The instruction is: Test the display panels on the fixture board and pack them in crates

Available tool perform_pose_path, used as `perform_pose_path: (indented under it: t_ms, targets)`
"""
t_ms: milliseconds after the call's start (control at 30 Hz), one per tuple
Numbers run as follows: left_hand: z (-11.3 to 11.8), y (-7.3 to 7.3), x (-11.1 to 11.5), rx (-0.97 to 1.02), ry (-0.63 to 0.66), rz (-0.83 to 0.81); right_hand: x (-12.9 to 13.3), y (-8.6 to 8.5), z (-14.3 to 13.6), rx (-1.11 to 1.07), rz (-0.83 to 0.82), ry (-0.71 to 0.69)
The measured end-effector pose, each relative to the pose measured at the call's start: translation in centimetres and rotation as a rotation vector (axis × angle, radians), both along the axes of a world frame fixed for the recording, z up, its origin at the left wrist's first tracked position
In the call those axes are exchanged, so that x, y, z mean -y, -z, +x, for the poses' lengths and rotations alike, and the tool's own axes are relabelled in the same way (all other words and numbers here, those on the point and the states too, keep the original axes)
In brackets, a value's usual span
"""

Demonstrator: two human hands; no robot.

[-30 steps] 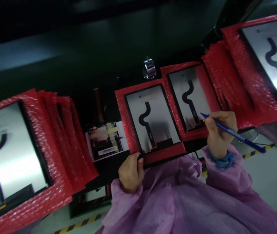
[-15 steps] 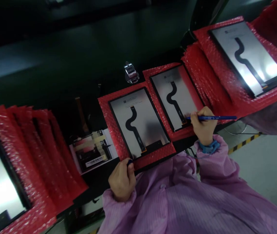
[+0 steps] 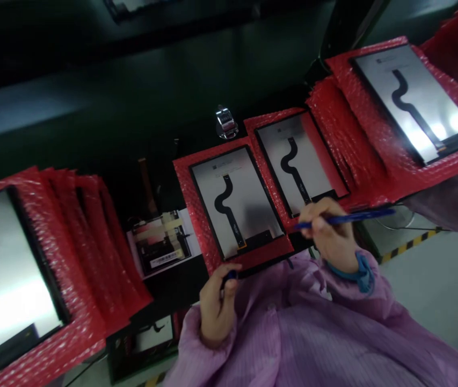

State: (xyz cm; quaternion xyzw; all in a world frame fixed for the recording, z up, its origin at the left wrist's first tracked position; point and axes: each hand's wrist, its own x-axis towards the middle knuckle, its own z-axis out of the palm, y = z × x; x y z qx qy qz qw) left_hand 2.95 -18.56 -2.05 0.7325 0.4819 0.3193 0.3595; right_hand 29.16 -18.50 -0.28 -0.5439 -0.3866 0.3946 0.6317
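Yeah, gripping pen (image 3: 360, 216) in right hand (image 3: 331, 236) and likely its cap (image 3: 231, 276) in left hand (image 3: 217, 306), probably to avoid misplacing it.

Blue on pen (image 3: 363, 216), right of centre. Silver on panel (image 3: 248, 199), black on wavy ribbon (image 3: 232, 224), centre. Red on bubble wrap (image 3: 86, 269), left. Striped lilac on smock (image 3: 317, 344), bottom.

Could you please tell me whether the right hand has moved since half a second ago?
Yes: judged against the shiny metal device, the right hand has moved down the picture and to the left, with the blue pen.
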Motion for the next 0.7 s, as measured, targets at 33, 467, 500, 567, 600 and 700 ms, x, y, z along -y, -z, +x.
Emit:
perform_pose_path:
  t_ms: [33, 467, 500, 567, 600, 700]
  targets:
    - [0.6, -0.4, 0.1, 0.057, 0.035, -0.08, 0.3, -0.3, -1.1, -0.137, -0.02, -0.183]
    - [2.3, -0.9, 0.0, 0.246, 0.24, -0.079, -0.1, -1.5, -6.3, 0.066, -0.066, -0.537]
    - [2.3, -0.7, 0.1, 0.26, 0.236, -0.089, -0.1, -1.5, -6.7, 0.115, -0.039, -0.528]
    - [2.3, -0.4, 0.3, 0.326, 0.218, -0.116, -0.1, -1.6, -7.6, 0.196, -0.012, -0.493]
    - [2.3, -0.3, 0.3, 0.363, 0.213, -0.121, -0.3, -1.7, -7.9, 0.223, -0.013, -0.487]
    - [1.8, -0.6, -0.5, 0.425, 0.236, -0.072, -1.1, -2.5, -8.6, 0.285, -0.024, -0.612]
